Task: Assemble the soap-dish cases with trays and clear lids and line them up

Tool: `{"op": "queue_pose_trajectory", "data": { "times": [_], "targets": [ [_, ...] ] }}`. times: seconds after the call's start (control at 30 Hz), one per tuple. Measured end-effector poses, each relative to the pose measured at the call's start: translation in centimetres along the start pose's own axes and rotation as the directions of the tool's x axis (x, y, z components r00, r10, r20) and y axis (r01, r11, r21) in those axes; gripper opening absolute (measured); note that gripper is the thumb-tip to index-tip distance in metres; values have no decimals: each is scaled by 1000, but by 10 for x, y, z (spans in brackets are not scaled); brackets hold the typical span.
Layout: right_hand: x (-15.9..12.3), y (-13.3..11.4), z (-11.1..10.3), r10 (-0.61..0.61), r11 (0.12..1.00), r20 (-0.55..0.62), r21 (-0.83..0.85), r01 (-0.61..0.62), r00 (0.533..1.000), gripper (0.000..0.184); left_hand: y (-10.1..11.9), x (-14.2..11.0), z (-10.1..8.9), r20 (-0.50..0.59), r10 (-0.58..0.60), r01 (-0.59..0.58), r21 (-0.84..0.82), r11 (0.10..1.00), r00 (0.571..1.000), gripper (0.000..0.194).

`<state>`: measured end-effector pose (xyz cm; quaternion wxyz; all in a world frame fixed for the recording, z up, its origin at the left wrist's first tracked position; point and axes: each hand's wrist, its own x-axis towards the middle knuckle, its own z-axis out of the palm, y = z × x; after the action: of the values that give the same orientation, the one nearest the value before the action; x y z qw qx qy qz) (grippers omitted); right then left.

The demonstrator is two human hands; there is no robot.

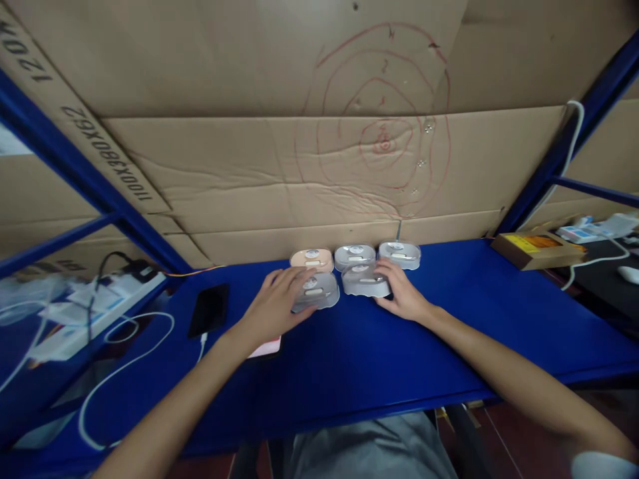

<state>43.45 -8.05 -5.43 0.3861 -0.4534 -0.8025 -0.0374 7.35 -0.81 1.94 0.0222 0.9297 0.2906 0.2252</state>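
On the blue tabletop point(319, 372) stand several oval plastic boxes with clear lids, each bearing a round sticker and a light clasp. My left hand point(279, 299) curls over the left side of the front-left grey box point(322, 293), thumb at the near edge. Around the right end of the front-right grey box point(364, 283) is my right hand point(402, 293), with its thumb low on the near side. Behind them, against the cardboard, sit a peach box point(312, 258), a grey box point(352, 256) and another grey box point(402, 254).
A black phone point(210, 309) with a white cable lies at left, and a pink-screened phone point(267, 347) is partly under my left forearm. A white power strip point(94, 319) lies at the left edge. An open cardboard box point(536, 249) is at right. A cardboard wall point(239, 166) rises behind.
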Motion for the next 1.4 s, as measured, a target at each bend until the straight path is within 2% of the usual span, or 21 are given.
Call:
{"op": "queue_pose_trajectory", "data": {
  "times": [0.07, 0.17, 0.23, 0.4, 0.53, 0.63, 0.7, 0.8, 0.83, 0.9, 1.03, 1.1, 1.2, 1.33, 1.4],
  "targets": [
    [-1, -1, -6, -7, 999, 67, -33, 9, 998, 60, -19, 6, 14, 29, -16, 15, 25, 1000, 999, 68],
    [-2, -1, -21, 30, 994, 231, -109, -5, 972, 61, -33, 0, 29, 36, -45, 46, -21, 999, 998, 56],
    [-2, 1, -32, 80, 988, 294, -149, -37, 952, 62, -34, -7, 31, 49, -41, 44, -52, 998, 998, 50],
    [3, 3, -47, 147, 976, 346, -200, -80, 927, 50, -24, -15, 22, 134, -5, 31, -191, 981, 991, 50],
    [5, -17, -45, 114, 983, 274, -171, -68, 955, 44, -11, -16, 20, 252, 37, 43, -303, 952, 967, 67],
    [4, -46, -34, 33, 997, 243, -72, -16, 970, 50, -2, -16, 21, 291, 61, 55, -373, 926, 955, 67],
    [2, -66, -22, -58, 998, 276, 24, 54, 959, 61, 2, -16, 24, 300, 58, 75, -413, 908, 952, 72],
    [-3, -85, -3, -188, 981, 339, 114, 159, 922, 78, 7, -20, 30, 272, 69, 78, -494, 866, 960, 104],
    [-4, -87, 2, -207, 977, 344, 128, 173, 916, 77, 8, -21, 32, 261, 76, 69, -505, 860, 962, 111],
    [-6, -86, 11, -221, 973, 350, 146, 181, 910, 70, 9, -23, 35, 231, 79, 55, -524, 850, 970, 113],
    [-4, -79, 18, -260, 962, 325, 173, 213, 909, 62, 10, -25, 35, 357, 28, 140, -436, 889, 934, 119],
    [-3, -76, 16, -262, 959, 302, 189, 212, 917, 61, 9, -27, 32, 389, 0, 181, -428, 886, 921, 128],
    [1, -73, 7, -182, 973, 248, 182, 139, 951, 58, 6, -29, 29, 422, -17, 234, -468, 853, 907, 139],
    [15, -69, -7, -117, 990, 140, 93, 105, 983, 55, 2, -32, 24, 443, -21, 273, -516, 812, 896, 154],
    [27, -68, -6, -119, 993, 157, 28, 116, 980, 53, -1, -32, 19, 467, -24, 292, -511, 809, 884, 159]
  ]
}}
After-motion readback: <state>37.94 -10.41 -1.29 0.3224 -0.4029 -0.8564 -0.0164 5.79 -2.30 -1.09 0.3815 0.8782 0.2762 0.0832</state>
